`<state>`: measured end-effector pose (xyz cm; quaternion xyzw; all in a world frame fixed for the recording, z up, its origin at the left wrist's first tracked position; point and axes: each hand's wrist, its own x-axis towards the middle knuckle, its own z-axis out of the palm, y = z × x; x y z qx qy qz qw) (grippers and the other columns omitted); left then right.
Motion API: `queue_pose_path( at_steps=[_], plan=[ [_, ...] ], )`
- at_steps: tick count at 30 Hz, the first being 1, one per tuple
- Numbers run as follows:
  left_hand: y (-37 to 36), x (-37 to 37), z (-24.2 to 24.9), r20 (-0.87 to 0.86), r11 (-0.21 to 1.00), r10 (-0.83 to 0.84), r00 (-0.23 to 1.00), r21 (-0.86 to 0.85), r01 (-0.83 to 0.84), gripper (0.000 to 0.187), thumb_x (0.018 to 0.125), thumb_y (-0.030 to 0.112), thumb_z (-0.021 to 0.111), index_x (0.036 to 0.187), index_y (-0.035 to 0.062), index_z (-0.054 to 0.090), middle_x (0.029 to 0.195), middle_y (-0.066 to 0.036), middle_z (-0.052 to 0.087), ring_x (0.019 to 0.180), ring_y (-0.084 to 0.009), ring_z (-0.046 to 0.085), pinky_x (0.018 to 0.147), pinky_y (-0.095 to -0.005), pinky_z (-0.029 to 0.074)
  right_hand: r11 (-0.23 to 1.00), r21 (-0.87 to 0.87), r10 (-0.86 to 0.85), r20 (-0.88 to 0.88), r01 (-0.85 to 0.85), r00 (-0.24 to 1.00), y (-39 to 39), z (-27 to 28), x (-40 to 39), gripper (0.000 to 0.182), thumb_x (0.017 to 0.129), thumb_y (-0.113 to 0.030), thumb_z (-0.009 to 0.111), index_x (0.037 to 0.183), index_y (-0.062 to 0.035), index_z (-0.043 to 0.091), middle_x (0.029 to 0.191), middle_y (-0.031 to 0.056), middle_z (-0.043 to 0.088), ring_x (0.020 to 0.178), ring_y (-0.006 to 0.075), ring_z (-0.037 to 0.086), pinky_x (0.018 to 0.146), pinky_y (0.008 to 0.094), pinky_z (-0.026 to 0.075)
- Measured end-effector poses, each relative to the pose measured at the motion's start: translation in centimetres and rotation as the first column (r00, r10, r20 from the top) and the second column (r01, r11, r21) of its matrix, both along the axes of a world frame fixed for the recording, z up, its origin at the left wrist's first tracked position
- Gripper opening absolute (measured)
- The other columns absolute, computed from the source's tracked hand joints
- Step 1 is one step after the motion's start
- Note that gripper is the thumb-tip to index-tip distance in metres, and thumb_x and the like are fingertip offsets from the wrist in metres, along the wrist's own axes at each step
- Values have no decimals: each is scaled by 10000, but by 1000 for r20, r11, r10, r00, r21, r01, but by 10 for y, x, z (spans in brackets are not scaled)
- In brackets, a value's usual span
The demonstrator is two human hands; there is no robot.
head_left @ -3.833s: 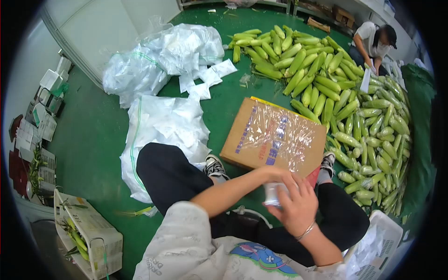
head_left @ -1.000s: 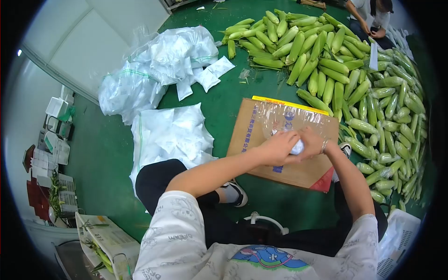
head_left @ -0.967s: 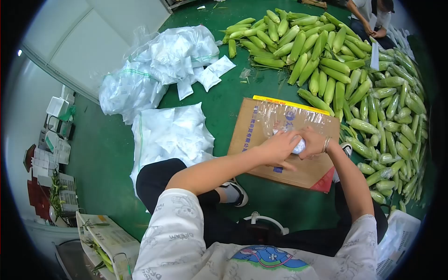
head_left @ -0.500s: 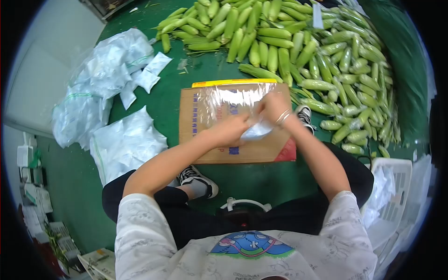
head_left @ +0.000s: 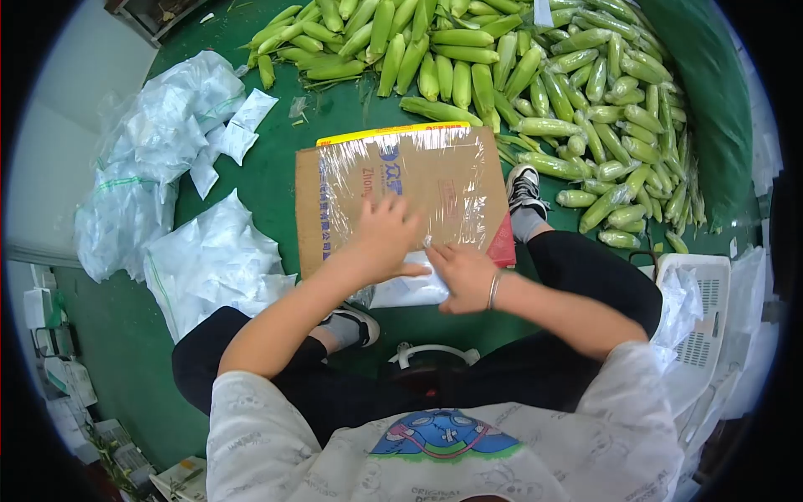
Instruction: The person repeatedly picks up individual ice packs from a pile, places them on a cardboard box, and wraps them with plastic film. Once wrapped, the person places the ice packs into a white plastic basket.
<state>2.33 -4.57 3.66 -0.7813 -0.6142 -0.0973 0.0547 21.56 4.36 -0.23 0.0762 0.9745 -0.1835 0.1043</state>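
Observation:
A cardboard box (head_left: 431,197) with blue and red print lies before me, clear film glinting over its top. On its near edge rests a white packet (head_left: 401,291), partly covered by my hands. My right hand (head_left: 467,278) is closed on the packet's right end, fingertips at its upper corner. My left hand (head_left: 381,241) is open over the box, fingers spread and slightly blurred, its thumb by the packet's top edge. A crumpled bit of clear plastic (head_left: 362,296) shows under my left wrist.
Unwrapped corn ears (head_left: 393,54) are heaped at the back, film-wrapped corn (head_left: 623,125) at the right. Bags of white packets (head_left: 209,259) lie at the left, with loose packets (head_left: 242,125) behind. A white plastic crate (head_left: 703,305) stands right. My shoes (head_left: 527,191) flank the box.
Both hands have come down toward the box's near edge; the left has opened and spread its fingers. The white packet moved nearer to me. The whole view has shifted slightly.

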Motion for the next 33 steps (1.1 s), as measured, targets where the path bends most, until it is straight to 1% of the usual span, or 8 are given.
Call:
queue_pose_path(
  at_steps=[8,11,14,16,21,23,28,33],
  plan=[
    [24,-6,-39,373,893,426,824,-318,-317,592,806,595,647,1023,44,650,887,-221,667,826,-362,660,727,-443,512,450,-893,189,105,9,976,118,-36,-102,736,788,-470,688,1359,-43,506,1307,107,595,1124,228,608,896,349,502],
    [43,-29,-58,375,858,410,832,-467,-212,522,854,546,620,971,43,701,811,-233,668,791,-356,673,716,-454,517,134,-804,124,593,579,795,125,-41,-109,634,934,-549,513,1416,-139,479,1499,76,404,1338,181,415,1054,380,395],
    [44,-35,-74,528,761,399,750,-646,50,496,925,503,562,1116,61,679,953,-186,694,869,-275,672,797,-400,514,324,-866,129,440,382,889,121,-67,-107,652,951,-557,473,1450,-138,435,1540,81,337,1409,221,326,1135,381,295],
    [24,-11,-100,604,428,779,169,-708,562,508,959,501,519,1251,96,609,1157,-91,658,993,-180,616,863,-345,486,693,-720,193,241,42,951,100,-49,-100,578,1024,-459,375,1462,-82,397,1570,97,274,1441,241,253,1181,340,192],
    [-103,137,-110,510,-72,727,459,-608,790,621,941,556,508,1341,82,549,1236,-74,614,1084,-179,577,934,-328,470,794,-608,24,16,-9,1000,59,-60,-76,661,1020,-415,380,1504,5,215,1558,117,299,1427,273,294,1177,351,188],
    [-132,159,-119,599,-80,596,536,-619,781,657,921,604,501,1331,94,561,1270,-99,601,1157,-199,560,977,-326,456,795,-605,-64,-19,40,998,35,-55,-54,653,1011,-445,387,1473,6,294,1522,133,359,1396,280,346,1162,360,222],
    [-129,126,-153,-24,474,880,-474,4,881,647,948,583,378,1183,-1,524,798,-243,626,603,-361,656,447,-451,549,213,-975,-293,-3,62,956,-47,13,39,470,989,-424,478,1007,1,676,985,107,693,940,179,641,893,327,483],
    [-115,154,-24,437,781,548,-714,-574,247,757,989,609,163,1388,13,405,1332,-227,522,1169,-381,571,944,-506,508,-51,-881,-972,152,471,179,-58,-30,77,457,972,-375,508,766,6,654,689,141,638,630,207,627,607,356,480]
  ],
)
